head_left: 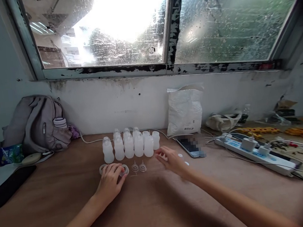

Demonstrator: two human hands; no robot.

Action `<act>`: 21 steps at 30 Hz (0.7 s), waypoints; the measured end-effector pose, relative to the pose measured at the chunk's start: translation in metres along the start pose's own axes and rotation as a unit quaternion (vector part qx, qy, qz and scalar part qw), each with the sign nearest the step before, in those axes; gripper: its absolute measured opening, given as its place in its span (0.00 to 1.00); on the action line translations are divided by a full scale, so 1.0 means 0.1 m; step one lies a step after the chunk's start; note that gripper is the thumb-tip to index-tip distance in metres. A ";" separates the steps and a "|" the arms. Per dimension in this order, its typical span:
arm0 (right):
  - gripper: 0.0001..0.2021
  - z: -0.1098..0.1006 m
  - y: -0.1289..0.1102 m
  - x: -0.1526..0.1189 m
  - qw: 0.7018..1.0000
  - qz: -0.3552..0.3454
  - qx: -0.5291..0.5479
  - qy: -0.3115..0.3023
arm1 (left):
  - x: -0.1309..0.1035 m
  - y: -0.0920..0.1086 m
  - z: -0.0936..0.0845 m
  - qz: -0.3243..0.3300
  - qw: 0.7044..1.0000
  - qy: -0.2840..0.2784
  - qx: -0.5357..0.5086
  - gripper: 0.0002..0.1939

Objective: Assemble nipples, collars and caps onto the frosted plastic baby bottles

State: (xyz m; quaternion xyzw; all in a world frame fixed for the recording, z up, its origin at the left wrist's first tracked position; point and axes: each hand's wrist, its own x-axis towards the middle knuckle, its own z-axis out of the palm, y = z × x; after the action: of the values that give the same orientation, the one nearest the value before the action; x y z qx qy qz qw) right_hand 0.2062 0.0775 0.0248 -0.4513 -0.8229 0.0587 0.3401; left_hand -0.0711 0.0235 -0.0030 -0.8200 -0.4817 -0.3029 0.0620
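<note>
Several milky-white bottles [128, 146] stand in rows on the brown table; those on the left have clear tops, while the ones at the right end look open. My left hand [110, 178] rests over small round rings, its fingertips at a whitish ring [124, 170]. Two clear teat-shaped pieces [139, 167] lie in front of the bottles, between my hands. My right hand [171, 159] hovers just right of the front bottles, fingers curled together; whether something small is between them is hidden. Small white discs [183, 159] lie to its right.
Behind stand a grey backpack [41, 124] at left and a white plastic bag [185, 112] against the wall. A phone [191, 147] and a power strip [260, 155] with cables lie to the right. At far left is a black flat object [11, 186].
</note>
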 end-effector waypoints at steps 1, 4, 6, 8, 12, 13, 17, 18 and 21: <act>0.07 0.08 -0.06 -0.05 0.999 -0.005 0.012 -0.029 | 0.01 0.07 0.00 0.006 1.000 -0.010 -0.018 0.05; 0.11 0.34 -0.15 -0.12 0.997 -0.011 0.038 -0.066 | 0.04 0.28 0.01 0.017 0.996 -0.040 -0.075 0.06; 0.14 0.49 -0.15 -0.10 0.996 -0.005 0.048 -0.072 | 0.05 0.40 0.04 0.011 0.992 -0.054 -0.110 0.10; 0.12 0.58 -0.12 -0.06 0.996 0.001 0.054 -0.075 | 0.08 0.47 0.06 -0.002 0.988 -0.062 -0.142 0.12; 0.07 0.56 -0.12 -0.08 0.994 0.006 0.091 -0.061 | 0.18 0.51 0.07 -0.028 0.978 -0.030 -0.203 0.13; 0.07 0.52 -0.13 -0.12 0.992 0.005 0.109 -0.060 | 0.21 0.51 0.07 -0.033 0.976 -0.011 -0.217 0.14; 0.07 0.41 -0.22 -0.28 0.985 -0.044 0.126 -0.106 | 0.27 0.52 0.10 -0.016 0.965 0.037 -0.258 0.14; 0.09 0.40 -0.23 -0.31 0.983 -0.062 0.122 -0.119 | 0.28 0.53 0.11 -0.003 0.964 0.036 -0.263 0.14; 0.15 0.38 -0.22 -0.32 0.976 -0.083 0.143 -0.143 | 0.27 0.57 0.16 0.022 0.965 0.009 -0.260 0.14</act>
State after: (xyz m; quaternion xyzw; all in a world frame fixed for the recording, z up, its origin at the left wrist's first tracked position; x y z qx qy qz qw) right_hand 0.1792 0.0470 -0.0115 -0.3153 -0.8805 0.2114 0.2841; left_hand -0.0077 0.0201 0.0104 -0.8153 -0.3677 -0.4240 -0.1425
